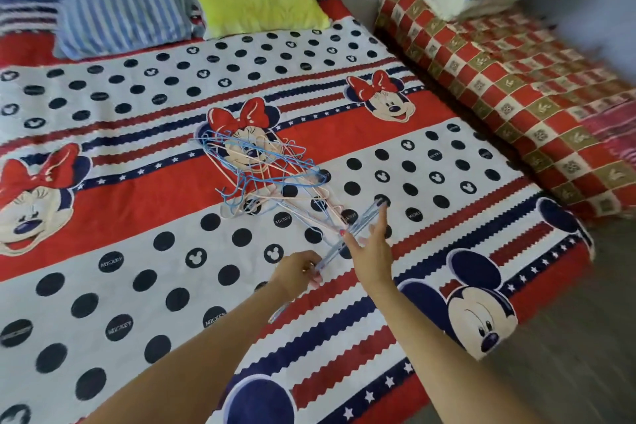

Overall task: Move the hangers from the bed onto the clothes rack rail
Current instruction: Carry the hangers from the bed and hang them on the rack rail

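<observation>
The gathering step is judged to be in hand: a few blue hangers [347, 234] are pinched by the left hand [298, 270] above the bed [137, 251], the right hand [373, 251] is spread wide beside them, and the tangled pile [261, 172] remains to be lifted clear toward the unseen rail.
</observation>
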